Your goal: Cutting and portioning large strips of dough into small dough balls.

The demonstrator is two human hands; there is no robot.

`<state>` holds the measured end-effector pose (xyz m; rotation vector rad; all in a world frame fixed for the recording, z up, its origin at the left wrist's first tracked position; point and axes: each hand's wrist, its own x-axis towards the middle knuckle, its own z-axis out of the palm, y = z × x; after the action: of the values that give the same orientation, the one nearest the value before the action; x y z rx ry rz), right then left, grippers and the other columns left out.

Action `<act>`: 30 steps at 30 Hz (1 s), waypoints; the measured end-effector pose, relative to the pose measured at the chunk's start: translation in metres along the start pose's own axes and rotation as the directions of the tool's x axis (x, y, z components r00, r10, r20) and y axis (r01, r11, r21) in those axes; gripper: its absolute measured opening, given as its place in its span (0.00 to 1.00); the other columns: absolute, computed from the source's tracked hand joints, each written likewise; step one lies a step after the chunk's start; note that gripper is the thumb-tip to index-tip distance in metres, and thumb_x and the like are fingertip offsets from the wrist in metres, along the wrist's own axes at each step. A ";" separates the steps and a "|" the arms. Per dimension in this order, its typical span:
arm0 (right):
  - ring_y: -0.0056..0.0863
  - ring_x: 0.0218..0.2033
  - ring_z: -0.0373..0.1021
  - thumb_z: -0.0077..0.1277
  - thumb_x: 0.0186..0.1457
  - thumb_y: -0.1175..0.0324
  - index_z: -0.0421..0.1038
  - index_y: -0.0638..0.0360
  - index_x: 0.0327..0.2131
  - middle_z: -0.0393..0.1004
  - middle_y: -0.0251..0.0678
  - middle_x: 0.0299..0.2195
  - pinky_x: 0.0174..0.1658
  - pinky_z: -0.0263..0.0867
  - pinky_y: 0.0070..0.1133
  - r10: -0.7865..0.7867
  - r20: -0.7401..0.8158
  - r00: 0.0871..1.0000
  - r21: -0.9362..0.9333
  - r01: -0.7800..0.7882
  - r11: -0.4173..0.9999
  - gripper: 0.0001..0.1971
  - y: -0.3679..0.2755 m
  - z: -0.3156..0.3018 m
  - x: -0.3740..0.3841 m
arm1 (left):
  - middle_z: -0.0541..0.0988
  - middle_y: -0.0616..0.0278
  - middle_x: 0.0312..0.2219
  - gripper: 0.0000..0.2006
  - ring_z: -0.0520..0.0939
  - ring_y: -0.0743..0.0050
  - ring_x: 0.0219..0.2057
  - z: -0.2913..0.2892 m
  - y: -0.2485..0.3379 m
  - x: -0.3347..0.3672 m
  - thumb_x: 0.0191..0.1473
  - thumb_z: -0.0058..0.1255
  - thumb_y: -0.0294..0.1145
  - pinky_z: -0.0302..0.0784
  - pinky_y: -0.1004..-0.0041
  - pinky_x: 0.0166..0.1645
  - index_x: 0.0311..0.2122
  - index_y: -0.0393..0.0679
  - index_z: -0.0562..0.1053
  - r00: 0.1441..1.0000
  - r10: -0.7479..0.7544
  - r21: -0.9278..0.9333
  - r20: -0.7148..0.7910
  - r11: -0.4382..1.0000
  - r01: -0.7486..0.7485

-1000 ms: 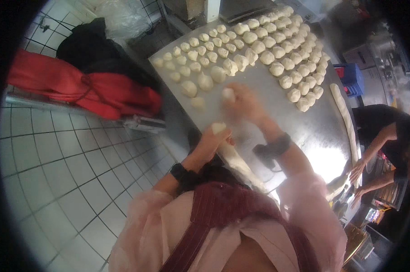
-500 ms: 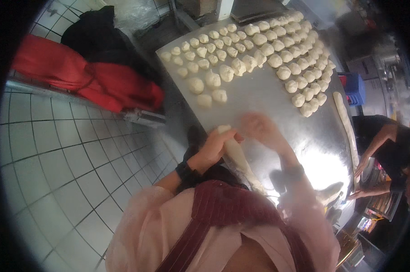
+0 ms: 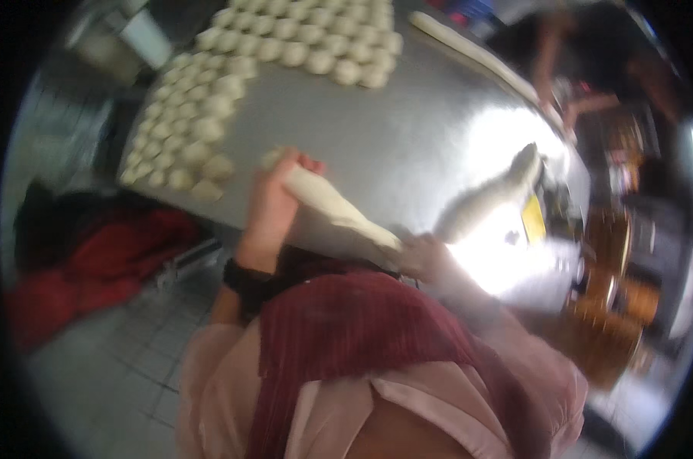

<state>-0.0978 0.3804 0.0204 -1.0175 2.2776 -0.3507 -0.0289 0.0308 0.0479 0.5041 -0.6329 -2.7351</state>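
Observation:
A long, pale roll of dough [image 3: 335, 208] slants across the near edge of the metal table, thicker toward its left end. My left hand [image 3: 273, 195] is closed around that left end, fingers curled over it. At the thinner right end is my right hand [image 3: 425, 256], blurred, its fingers seemingly closed on the dough. Several small dough balls [image 3: 197, 126] stand in rows at the left of the table, and more dough balls [image 3: 316, 34] cover the far side.
The metal table [image 3: 361, 122] carries bright glare at right. A second dough strip [image 3: 469, 50] lies along the far right edge, where a co-worker's hands [image 3: 572, 107] are. A yellow object [image 3: 534, 218] is near the right edge. Red cloth [image 3: 109, 260] hangs at left.
The view has swung to the right. My right hand has come from beyond the dough roll's upper end down to its other end; my left hand keeps its hold.

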 end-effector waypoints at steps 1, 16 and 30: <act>0.42 0.44 0.68 0.59 0.45 0.52 0.66 0.50 0.49 0.68 0.43 0.42 0.46 0.66 0.33 -0.026 -0.010 1.000 -0.052 0.026 0.998 0.28 0.004 0.005 -0.006 | 0.73 0.59 0.28 0.06 0.76 0.64 0.35 0.011 0.005 0.000 0.55 0.49 0.31 0.73 0.63 0.45 0.34 0.40 0.69 1.000 -0.005 0.035 -0.011 0.999 0.005; 0.41 0.43 0.67 0.59 0.39 0.61 0.72 0.51 0.39 0.70 0.38 0.38 0.48 0.60 0.34 0.409 -0.429 0.805 -0.029 -0.465 0.885 0.19 0.016 0.012 -0.080 | 0.69 0.62 0.26 0.07 0.72 0.69 0.31 0.002 -0.005 0.022 0.56 0.49 0.32 0.73 0.61 0.44 0.35 0.42 0.67 0.974 -0.150 0.209 -0.168 0.960 0.184; 0.34 0.40 0.67 0.60 0.34 0.68 0.73 0.51 0.36 0.69 0.34 0.32 0.40 0.64 0.31 0.039 -0.488 0.872 -0.183 -0.145 0.972 0.19 -0.065 -0.081 0.035 | 0.71 0.61 0.28 0.06 0.74 0.63 0.33 -0.006 0.081 0.010 0.55 0.47 0.36 0.72 0.60 0.43 0.33 0.46 0.67 0.997 0.020 0.194 -0.071 0.981 -0.006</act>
<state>-0.1288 0.3105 0.0990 -1.0031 2.8583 -0.3534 -0.0192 -0.0451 0.0780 0.6375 -0.8850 -2.6430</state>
